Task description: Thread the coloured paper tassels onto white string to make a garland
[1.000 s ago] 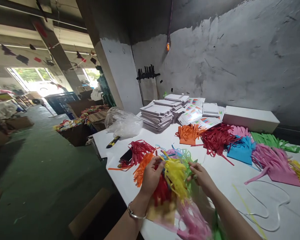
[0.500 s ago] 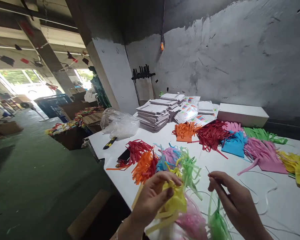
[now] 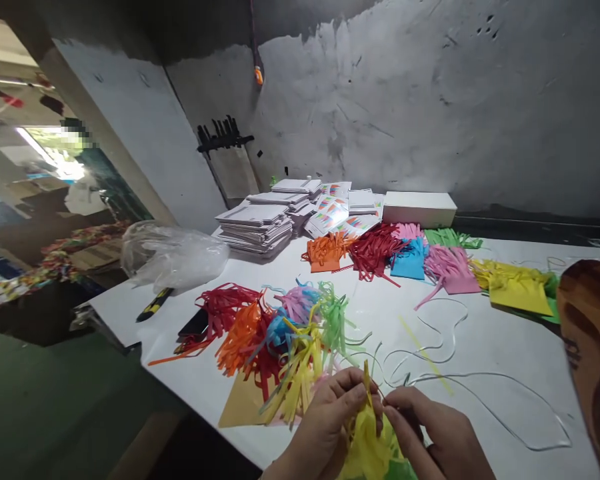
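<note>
Hanging from the left hand (image 3: pixel 337 417), a yellow fringed piece (image 3: pixel 366 448) is gripped by its upper end between thumb and fingers. Thumb and forefinger of the right hand (image 3: pixel 433 437) are closed on a thin strand (image 3: pixel 380 392) just beside that end; whether it is needle or thread cannot be told. White cord (image 3: pixel 510 381) is looped on the table (image 3: pixel 375 287), forward and right of the right hand. A multicoloured tassel bundle (image 3: pixel 300 363) is laid just forward-left of the left hand, with a phone (image 3: pixel 195 325) and a yellow-and-black cutter (image 3: pixel 155 305) farther left. Fringed pieces (image 3: pixel 409 260) are set in a row well forward of both hands.

Containers: white box (image 3: pixel 420 209), beyond that row, contents hidden; clear plastic bag (image 3: pixel 175 257), far forward-left of the left hand, contents unclear; carton (image 3: pixel 95 259), farther left, heaped with coloured fringe (image 3: pixel 50 267).

Markings: coloured print is seen on the cards (image 3: pixel 330 213) forward of the left hand, too small to read. Dark marks on the brown object (image 3: pixel 587 353), right of the right hand, are likewise illegible.
</note>
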### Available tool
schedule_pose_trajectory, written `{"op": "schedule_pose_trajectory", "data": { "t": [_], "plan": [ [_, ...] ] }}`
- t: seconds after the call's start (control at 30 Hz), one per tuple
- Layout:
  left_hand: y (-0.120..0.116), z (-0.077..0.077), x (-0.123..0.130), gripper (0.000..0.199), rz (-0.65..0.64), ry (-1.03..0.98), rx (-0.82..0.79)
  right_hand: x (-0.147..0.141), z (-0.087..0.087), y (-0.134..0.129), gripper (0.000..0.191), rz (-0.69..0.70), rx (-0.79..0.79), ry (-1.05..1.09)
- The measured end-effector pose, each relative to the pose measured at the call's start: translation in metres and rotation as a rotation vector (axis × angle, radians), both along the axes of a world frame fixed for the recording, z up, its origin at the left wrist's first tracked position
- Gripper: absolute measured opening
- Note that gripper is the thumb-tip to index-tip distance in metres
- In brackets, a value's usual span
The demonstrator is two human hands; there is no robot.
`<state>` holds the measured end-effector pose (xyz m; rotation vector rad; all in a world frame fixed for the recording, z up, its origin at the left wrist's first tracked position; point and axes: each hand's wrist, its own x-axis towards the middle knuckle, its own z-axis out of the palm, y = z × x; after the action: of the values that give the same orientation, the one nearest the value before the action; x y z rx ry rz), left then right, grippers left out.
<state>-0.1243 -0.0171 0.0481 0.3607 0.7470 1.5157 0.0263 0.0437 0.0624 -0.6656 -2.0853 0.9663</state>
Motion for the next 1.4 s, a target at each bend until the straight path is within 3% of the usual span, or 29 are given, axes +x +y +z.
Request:
{"op": "schedule_pose_trajectory", "data": {
  "t": [0.2, 0.37, 0.53, 0.77, 0.9, 1.03, 1.2, 1.33, 1.4],
  "plan": [
    [0.003, -0.004, 0.008, 0.031, 0.014, 0.038, 0.037, 0.01, -0.002, 0.006, 0.012, 0.042, 0.13, -0.003],
    [0.001, -0.002, 0.008, 0.029, -0.044, 0.042, 0.003, 0.013, -0.003, 0.01, 0.022, -0.005, -0.001, 0.013],
    [0.002, -0.002, 0.003, 0.024, -0.154, -0.055, 0.038, 0.012, -0.008, 0.012, 0.017, 0.06, 0.047, -0.007],
    [0.004, -0.01, 0.0, 0.016, -0.248, -0.19, 0.171, 0.01, -0.011, 0.005, 0.021, 0.0, 0.007, 0.024],
    [0.004, -0.008, 0.002, 0.018, -0.232, -0.13, 0.135, 0.014, -0.013, 0.007, 0.023, 0.024, 0.005, -0.018],
    [0.004, -0.007, 0.003, 0.027, -0.158, 0.023, 0.049, 0.022, -0.01, 0.016, 0.028, 0.072, -0.001, -0.199],
    [0.003, -0.014, 0.0, 0.038, -0.154, 0.243, 0.01, 0.024, -0.001, 0.026, 0.03, 0.224, -0.243, -0.286],
    [0.0, -0.011, -0.002, 0.041, -0.144, 0.484, 0.035, 0.015, -0.006, 0.02, 0.03, 0.152, -0.538, -0.15],
    [-0.001, -0.006, -0.002, 0.043, -0.144, 0.579, 0.038, 0.011, -0.013, 0.016, 0.042, 0.15, -0.727, -0.011]
  ]
}}
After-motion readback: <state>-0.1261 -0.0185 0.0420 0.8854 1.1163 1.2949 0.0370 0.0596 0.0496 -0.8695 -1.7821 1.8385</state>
